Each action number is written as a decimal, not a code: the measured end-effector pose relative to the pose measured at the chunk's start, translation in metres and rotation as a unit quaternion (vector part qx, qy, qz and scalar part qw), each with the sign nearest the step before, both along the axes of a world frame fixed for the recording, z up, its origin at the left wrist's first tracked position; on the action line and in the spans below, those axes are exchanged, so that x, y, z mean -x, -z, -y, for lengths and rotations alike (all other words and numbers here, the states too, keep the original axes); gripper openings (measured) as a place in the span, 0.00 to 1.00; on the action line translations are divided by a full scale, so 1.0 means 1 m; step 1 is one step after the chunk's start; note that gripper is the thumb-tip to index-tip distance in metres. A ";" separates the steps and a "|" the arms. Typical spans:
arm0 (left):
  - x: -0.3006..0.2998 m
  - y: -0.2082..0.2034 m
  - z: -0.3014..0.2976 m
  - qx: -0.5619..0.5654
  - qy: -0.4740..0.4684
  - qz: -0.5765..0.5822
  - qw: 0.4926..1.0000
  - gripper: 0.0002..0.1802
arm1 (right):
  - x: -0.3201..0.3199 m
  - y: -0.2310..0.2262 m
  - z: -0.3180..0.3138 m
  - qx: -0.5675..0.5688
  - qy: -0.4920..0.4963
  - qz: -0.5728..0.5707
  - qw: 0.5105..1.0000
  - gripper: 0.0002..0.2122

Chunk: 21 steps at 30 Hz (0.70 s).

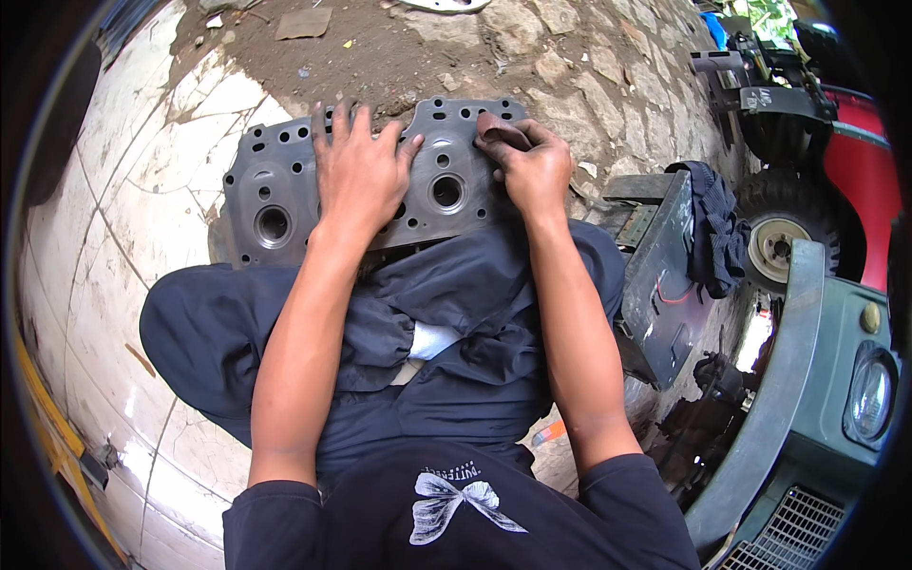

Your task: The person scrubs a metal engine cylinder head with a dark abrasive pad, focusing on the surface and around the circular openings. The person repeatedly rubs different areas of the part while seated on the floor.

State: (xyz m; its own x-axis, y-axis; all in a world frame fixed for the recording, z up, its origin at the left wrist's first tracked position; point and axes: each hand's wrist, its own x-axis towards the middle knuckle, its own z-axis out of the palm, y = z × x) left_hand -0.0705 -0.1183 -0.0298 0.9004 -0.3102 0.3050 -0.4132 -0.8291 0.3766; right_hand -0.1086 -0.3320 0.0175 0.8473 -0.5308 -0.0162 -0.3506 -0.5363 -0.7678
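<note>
A grey metal cylinder head (266, 176) lies in front of my crossed legs, with two large round openings and several smaller holes in its upper face. My left hand (361, 180) rests on its middle, fingers spread and stretched out, covering part of the surface. At the far right corner of the block, my right hand (539, 173) pinches a folded reddish-brown piece of sandpaper (501, 131) against the metal. The fingers partly hide the sheet's lower part.
To my right stands a dark metal box (655, 275) with a dark cloth (714, 228) draped over it. Beyond it are a vehicle wheel (774, 249) and a green vehicle front (845, 380). Pale tiles (123, 313) lie to the left; dirt and stone paving (594, 109) lie ahead.
</note>
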 end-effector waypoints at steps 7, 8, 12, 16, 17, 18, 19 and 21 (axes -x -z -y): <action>0.001 0.000 0.000 -0.009 -0.008 0.000 1.000 0.24 | -0.003 0.007 -0.002 -0.029 0.026 -0.019 0.999 0.12; 0.000 -0.002 0.003 -0.006 0.003 0.002 1.000 0.24 | -0.005 0.017 0.015 -0.031 0.036 -0.002 0.999 0.12; 0.000 0.002 -0.004 -0.013 0.011 0.011 1.000 0.25 | -0.006 0.007 -0.003 -0.045 0.074 0.024 0.996 0.11; -0.001 -0.004 0.001 -0.003 0.008 0.016 1.000 0.24 | -0.009 0.012 0.013 -0.018 0.070 0.045 0.996 0.10; 0.001 -0.003 0.001 0.007 0.009 0.018 1.000 0.24 | -0.010 0.012 0.013 -0.022 0.084 0.072 0.994 0.10; 0.002 -0.001 0.001 0.008 0.004 0.013 1.000 0.24 | -0.004 0.008 0.005 0.003 0.069 0.056 0.996 0.11; 0.002 0.002 -0.001 0.009 -0.001 0.007 1.000 0.24 | -0.002 0.017 0.003 0.017 0.024 0.054 0.998 0.11; -0.002 -0.001 0.001 0.008 0.001 0.008 1.000 0.23 | -0.005 0.017 0.009 -0.042 0.015 0.015 0.999 0.11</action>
